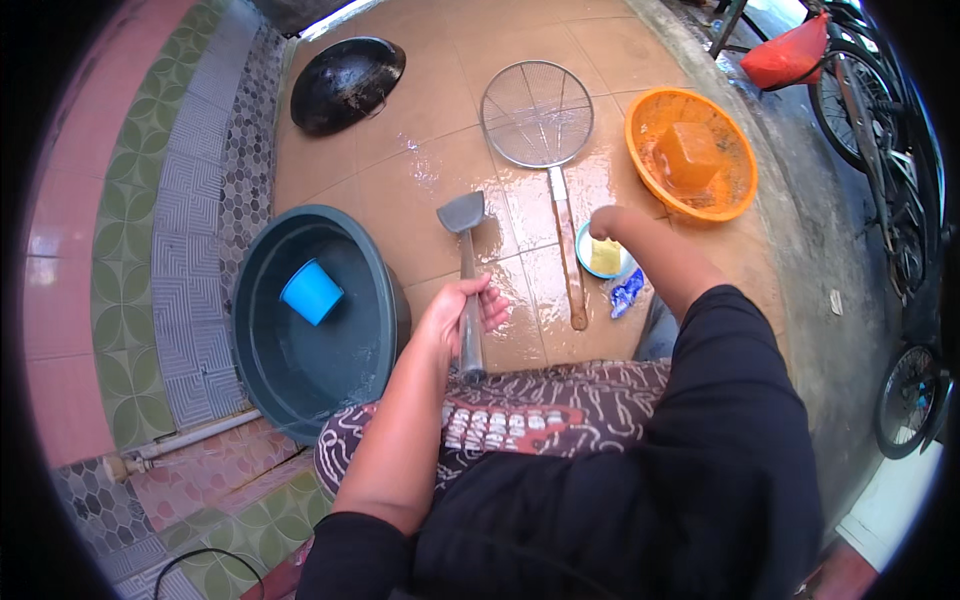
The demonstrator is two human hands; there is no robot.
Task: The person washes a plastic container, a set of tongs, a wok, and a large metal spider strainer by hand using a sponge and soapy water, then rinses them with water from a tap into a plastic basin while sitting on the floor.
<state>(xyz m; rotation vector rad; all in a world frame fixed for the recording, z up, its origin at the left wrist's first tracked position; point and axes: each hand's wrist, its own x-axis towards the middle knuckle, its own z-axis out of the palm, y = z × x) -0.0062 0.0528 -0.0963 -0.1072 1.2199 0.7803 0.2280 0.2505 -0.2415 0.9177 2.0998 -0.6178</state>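
My left hand (472, 307) is wrapped around the handle of a metal wok spatula (466, 255), its broad blade pointing away from me. My right hand (609, 223) is at a small light-blue bowl (581, 251) that holds a yellow sponge (605, 256); its fingers are mostly hidden, so whether they grip anything is unclear. A crumpled blue-and-white packet (627, 292) lies beside the bowl. Between my hands, a large wire-mesh strainer (537, 112) with a long handle rests on the wet tiles.
A dark basin (322, 360) with a blue plastic cup (312, 292) stands left. A blackened wok (348, 85) lies at the upper left. An orange basin (744, 176) holding an orange container (686, 155) is at right. Bicycle wheels (855, 105) and a red plastic bag (786, 54) are farther right.
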